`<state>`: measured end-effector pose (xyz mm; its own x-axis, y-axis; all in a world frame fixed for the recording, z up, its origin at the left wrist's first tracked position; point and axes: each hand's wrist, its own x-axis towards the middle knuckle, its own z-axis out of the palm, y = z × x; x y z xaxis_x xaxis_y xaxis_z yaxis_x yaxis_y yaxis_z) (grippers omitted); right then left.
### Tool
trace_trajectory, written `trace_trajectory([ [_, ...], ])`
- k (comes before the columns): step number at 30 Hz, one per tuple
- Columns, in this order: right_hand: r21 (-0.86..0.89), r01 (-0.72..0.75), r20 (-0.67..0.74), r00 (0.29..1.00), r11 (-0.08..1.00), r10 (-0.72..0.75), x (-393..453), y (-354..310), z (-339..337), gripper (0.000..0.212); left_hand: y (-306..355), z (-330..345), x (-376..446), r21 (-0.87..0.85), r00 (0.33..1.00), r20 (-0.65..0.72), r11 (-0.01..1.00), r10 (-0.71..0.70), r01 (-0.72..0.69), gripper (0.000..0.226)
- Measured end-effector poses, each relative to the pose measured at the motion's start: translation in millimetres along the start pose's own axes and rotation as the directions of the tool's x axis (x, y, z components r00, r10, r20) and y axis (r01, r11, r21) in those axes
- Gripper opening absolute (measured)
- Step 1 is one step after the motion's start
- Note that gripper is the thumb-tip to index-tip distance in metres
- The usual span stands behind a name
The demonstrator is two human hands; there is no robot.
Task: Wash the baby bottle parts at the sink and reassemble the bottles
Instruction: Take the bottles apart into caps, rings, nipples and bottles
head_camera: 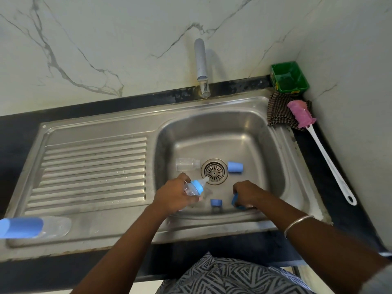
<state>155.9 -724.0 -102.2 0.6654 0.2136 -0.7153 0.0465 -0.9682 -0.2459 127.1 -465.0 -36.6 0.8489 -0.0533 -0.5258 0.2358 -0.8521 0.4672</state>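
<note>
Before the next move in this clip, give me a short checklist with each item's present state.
1. Left hand holds the baby bottle with blue collar and nipple securely: ok, fingers wrap round the body.
2. Right hand has a firm hold on the blue part at the basin floor: ok, fingers curl on it; which part it is, cannot tell.
3. Remaining parts in reach: ok, clear bottle body, blue cap and blue ring lie in the sink basin.
4. Tap running for rinsing: not ok, no stream visible.
5. Bottle brush at hand: ok, lying on the counter right of the sink.
</note>
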Motion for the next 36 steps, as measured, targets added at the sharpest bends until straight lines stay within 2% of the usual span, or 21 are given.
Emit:
trace_trajectory([
  [6, 0.1, -0.048, -0.011, 0.999, 0.994, 0.05, -1, -2, -3, 0.055, 2, 8, -5, 0.178, 0.991, -0.075, 0.979, 0.114, -0.099, 0.068],
  [8, 0.096, -0.039, -0.143, 0.988, 0.995, 0.052, -6, -9, -6, 0.046, 5, 11, -5, 0.218, 0.98, -0.105, 0.966, 0.168, -0.142, 0.065],
  [10, 0.248, 0.003, -0.299, 0.951, 0.969, 0.074, -12, -22, -11, 0.038, 9, 13, -6, 0.241, 0.962, -0.156, 0.953, 0.225, -0.183, 0.063],
  [11, 0.362, 0.033, -0.32, 0.943, 0.932, 0.091, -15, -31, -15, 0.041, 11, 14, -6, 0.248, 0.95, -0.184, 0.947, 0.251, -0.202, 0.063],
  [12, 0.492, 0.05, -0.283, 0.953, 0.869, 0.105, -18, -40, -21, 0.046, 13, 15, -7, 0.257, 0.937, -0.212, 0.941, 0.279, -0.222, 0.062],
  [14, 0.712, -0.003, -0.082, 0.993, 0.703, 0.087, -25, -58, -31, 0.056, 16, 16, -6, 0.281, 0.907, -0.251, 0.922, 0.338, -0.266, 0.063],
  [16, 0.779, -0.072, 0.061, 0.997, 0.623, 0.039, -31, -71, -38, 0.064, 20, 16, -6, 0.302, 0.885, -0.269, 0.906, 0.379, -0.297, 0.063],
  [18, 0.803, -0.064, 0.059, 0.998, 0.593, 0.027, -33, -77, -37, 0.066, 23, 14, -6, 0.286, 0.881, -0.269, 0.906, 0.389, -0.312, 0.062],
  [20, 0.849, -0.029, 0.015, 0.999, 0.528, 0.03, -34, -78, -33, 0.061, 23, 12, -7, 0.174, 0.902, -0.254, 0.934, 0.349, -0.312, 0.063],
  [22, 0.87, 0.009, -0.03, 0.999, 0.493, 0.034, -34, -78, -31, 0.059, 20, 9, -9, -0.023, 0.939, -0.213, 0.959, 0.27, -0.281, 0.063],
  [25, 0.876, 0.033, -0.077, 0.994, 0.482, 0.073, -34, -80, -26, 0.06, 17, 2, -9, -0.293, 0.972, -0.145, 0.93, 0.186, -0.222, 0.059],
  [28, 0.876, 0.102, -0.142, 0.989, 0.472, 0.05, -35, -83, -23, 0.059, 16, -3, -4, -0.41, 0.982, -0.072, 0.893, 0.174, -0.189, 0.052],
  [32, 0.843, 0.281, -0.257, 0.96, 0.459, -0.115, -39, -80, -26, 0.04, 7, -8, -1, -0.627, 0.984, 0.115, 0.778, 0.134, -0.032, 0.041],
  [34, 0.882, 0.317, -0.25, 0.942, 0.348, -0.222, -41, -77, -27, 0.018, 2, -12, 0, -0.7, 0.966, 0.234, 0.709, 0.112, 0.087, 0.042],
  [35, 0.895, 0.335, -0.254, 0.926, 0.295, -0.281, -42, -74, -28, 0.013, -1, -14, 0, -0.748, 0.939, 0.319, 0.642, 0.129, 0.166, 0.042],
  [36, 0.892, 0.367, -0.275, 0.903, 0.262, -0.331, -42, -71, -29, 0.019, -2, -16, 0, -0.781, 0.9, 0.402, 0.576, 0.167, 0.242, 0.043],
])
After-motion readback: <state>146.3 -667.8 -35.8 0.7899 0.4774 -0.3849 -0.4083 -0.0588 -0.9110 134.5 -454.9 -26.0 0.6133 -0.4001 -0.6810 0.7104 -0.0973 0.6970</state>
